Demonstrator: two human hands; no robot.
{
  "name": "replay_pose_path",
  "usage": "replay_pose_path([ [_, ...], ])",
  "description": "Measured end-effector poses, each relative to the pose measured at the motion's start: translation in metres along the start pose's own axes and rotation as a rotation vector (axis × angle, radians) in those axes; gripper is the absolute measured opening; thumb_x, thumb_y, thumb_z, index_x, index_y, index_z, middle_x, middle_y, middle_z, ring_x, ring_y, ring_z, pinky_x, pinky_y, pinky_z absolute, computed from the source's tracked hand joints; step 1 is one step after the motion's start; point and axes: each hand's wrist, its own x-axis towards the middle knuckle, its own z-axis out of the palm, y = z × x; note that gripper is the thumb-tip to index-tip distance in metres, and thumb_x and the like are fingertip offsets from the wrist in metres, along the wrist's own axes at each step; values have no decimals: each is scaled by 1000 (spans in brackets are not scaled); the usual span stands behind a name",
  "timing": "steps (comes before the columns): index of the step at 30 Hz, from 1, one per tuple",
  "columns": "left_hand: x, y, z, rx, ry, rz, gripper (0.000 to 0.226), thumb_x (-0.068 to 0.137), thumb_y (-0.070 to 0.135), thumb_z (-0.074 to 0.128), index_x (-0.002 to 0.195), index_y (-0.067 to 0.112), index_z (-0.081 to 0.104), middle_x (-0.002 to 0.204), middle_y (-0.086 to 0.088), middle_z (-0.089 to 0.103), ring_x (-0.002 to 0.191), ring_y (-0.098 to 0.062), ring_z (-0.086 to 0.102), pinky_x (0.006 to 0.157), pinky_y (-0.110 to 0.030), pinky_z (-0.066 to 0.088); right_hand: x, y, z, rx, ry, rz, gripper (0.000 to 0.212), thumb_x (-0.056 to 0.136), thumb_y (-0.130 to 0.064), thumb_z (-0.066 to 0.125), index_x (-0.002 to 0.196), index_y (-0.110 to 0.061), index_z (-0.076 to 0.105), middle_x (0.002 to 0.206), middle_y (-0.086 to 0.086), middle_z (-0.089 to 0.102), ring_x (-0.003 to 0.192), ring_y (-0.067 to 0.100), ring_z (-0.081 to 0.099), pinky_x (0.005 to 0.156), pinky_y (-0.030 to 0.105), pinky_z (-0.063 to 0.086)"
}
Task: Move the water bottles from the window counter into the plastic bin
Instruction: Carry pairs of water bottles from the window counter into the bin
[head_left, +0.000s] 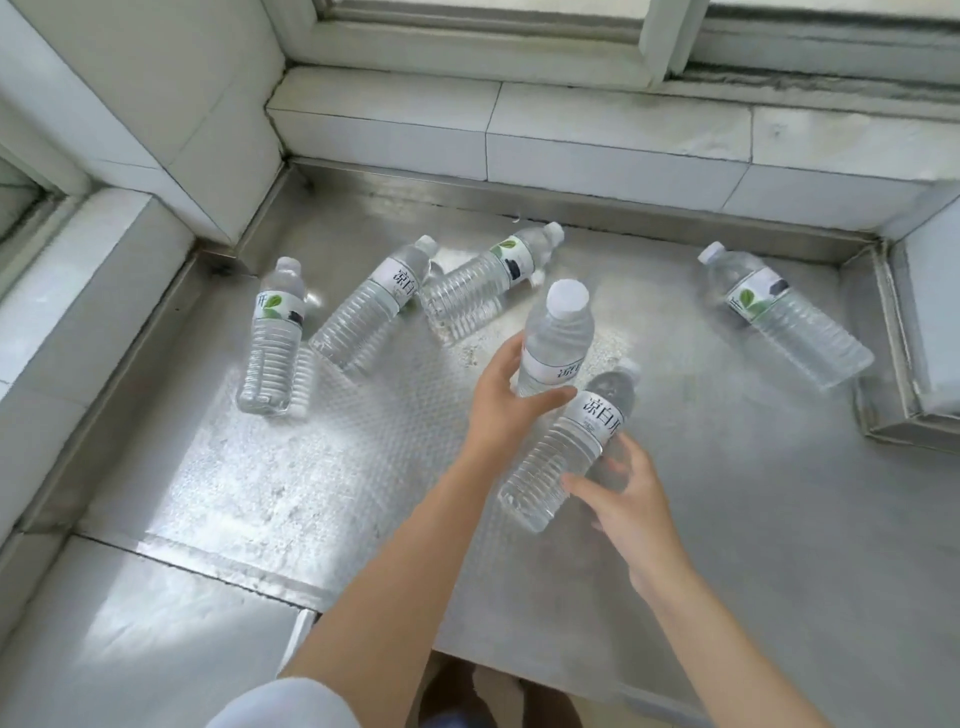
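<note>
Several clear water bottles with white caps lie on the steel window counter (311, 467). My left hand (504, 395) grips one bottle (558, 332) around its middle, cap pointing up toward me. My right hand (623, 493) holds a second bottle (566, 447) by its lower half, tilted with the cap up and to the right. Three bottles lie at the back left: one (272, 338), another (374, 306) and a third (483, 280). One more bottle (784, 317) lies at the right. The plastic bin is not in view.
Tiled window sill (571, 135) and window frame run along the back. A tiled pillar (171, 104) stands at the back left, a tiled block (935, 312) at the right. The counter's front edge (519, 670) is near my body.
</note>
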Motion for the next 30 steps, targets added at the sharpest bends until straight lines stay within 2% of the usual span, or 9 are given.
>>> replay_pose_path([
  [3,8,-1,-3,-5,3,31,64,67,14,91,123,25,64,119,10,71,113,-8,64,93,-22,46,16,-1,6,113,25,43,69,67,-23,86,112,-50,41,111,-17,65,96,-5,63,80,34,51],
  [6,7,3,-9,-1,67,8,65,62,19,93,121,24,66,113,5,72,103,-10,66,85,-19,48,26,-1,19,142,81,12,71,64,-18,88,114,-41,43,101,-14,66,78,-11,64,64,26,49],
  [9,0,9,-21,-41,164,-91,63,55,27,93,114,26,70,101,1,72,92,-14,68,82,-31,56,35,-2,32,178,164,-1,77,58,-14,90,117,-30,44,101,-4,68,79,3,69,70,39,57],
  [12,-8,12,-38,-131,162,-146,52,60,19,93,106,27,72,86,2,72,74,-8,70,69,-24,57,42,-1,40,175,251,-36,80,50,-14,90,116,-24,46,102,6,66,82,18,69,73,43,58],
  [15,-14,13,-52,-184,169,-187,50,68,11,91,111,22,69,97,-15,72,71,-6,70,65,-18,55,47,1,45,183,294,-59,71,49,-9,89,103,-31,49,93,5,65,70,12,70,57,29,56],
  [18,-18,16,-62,-178,159,-203,54,68,13,91,115,22,67,102,-17,71,74,-8,70,67,-19,55,48,3,47,206,300,-44,66,53,-1,86,92,-39,48,86,0,65,59,3,68,47,17,50],
  [23,-23,25,-75,-126,122,-204,70,57,27,90,121,25,65,103,-12,72,91,-25,72,82,-37,58,40,-1,41,198,241,-16,61,58,3,84,96,-36,56,86,-2,68,63,2,68,48,17,51],
  [27,-25,36,-81,-116,22,-191,64,54,28,90,114,33,68,96,-6,74,79,-14,70,71,-27,54,20,-8,30,159,266,-59,69,58,2,84,114,-29,58,89,-11,67,68,5,69,59,26,54],
  [30,-28,45,-83,-102,-66,-171,63,52,30,91,111,33,70,93,-6,75,71,-7,68,65,-21,52,-2,-14,17,154,280,-103,89,56,-4,88,130,-33,49,107,-13,62,78,4,69,74,35,56],
])
